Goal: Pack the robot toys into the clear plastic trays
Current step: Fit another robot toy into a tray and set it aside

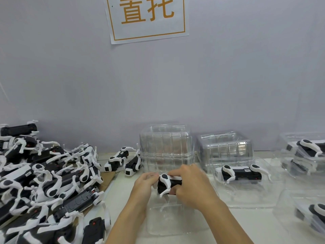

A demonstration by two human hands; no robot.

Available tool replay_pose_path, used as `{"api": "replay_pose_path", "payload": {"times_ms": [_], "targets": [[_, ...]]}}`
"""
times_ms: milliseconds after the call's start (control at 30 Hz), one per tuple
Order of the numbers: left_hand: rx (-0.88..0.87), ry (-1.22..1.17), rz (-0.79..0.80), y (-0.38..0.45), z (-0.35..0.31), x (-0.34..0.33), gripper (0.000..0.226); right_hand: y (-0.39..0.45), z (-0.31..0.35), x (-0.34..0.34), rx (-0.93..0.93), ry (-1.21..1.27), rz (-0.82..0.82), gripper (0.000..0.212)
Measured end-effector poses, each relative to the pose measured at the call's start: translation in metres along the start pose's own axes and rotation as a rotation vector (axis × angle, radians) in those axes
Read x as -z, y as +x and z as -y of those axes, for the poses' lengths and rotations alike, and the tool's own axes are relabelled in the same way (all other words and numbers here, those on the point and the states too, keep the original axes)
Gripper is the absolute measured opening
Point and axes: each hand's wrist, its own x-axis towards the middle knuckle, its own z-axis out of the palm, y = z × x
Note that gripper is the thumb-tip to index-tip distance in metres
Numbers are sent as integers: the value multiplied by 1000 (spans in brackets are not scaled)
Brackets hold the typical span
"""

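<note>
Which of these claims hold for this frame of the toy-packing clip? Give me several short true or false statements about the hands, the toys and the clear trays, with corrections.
1. Both hands hold one black-and-white robot toy above a clear plastic tray. True: the left hand and the right hand grip it from either side.
2. The heap of unpacked robot toys lies at the person's right. False: it lies at the left.
3. A packed clear tray to the right of the hands holds a robot toy. True.
4. The stacks of empty clear trays stand at the table's near edge. False: they stand by the wall, beyond the hands.
5. The paper sign on the wall carries blue characters. False: they are orange.
</note>
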Motion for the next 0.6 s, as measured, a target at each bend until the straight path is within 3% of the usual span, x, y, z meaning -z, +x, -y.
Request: {"api": "replay_pose_path", "payload": {"times_ms": [133,267,433,600], "targets": [[61,-64,39,0,2,3,34,-1,0,0,-8,42,0,10],[33,-12,-23,1,-1,-1,16,-2,2,1,-15,15,9,7],[48,-31,-31,0,-1,0,16,-2,4,4,-32,24,46,19],[50,-18,-28,1,-1,0,19,-2,4,3,-40,-1,41,18]]}}
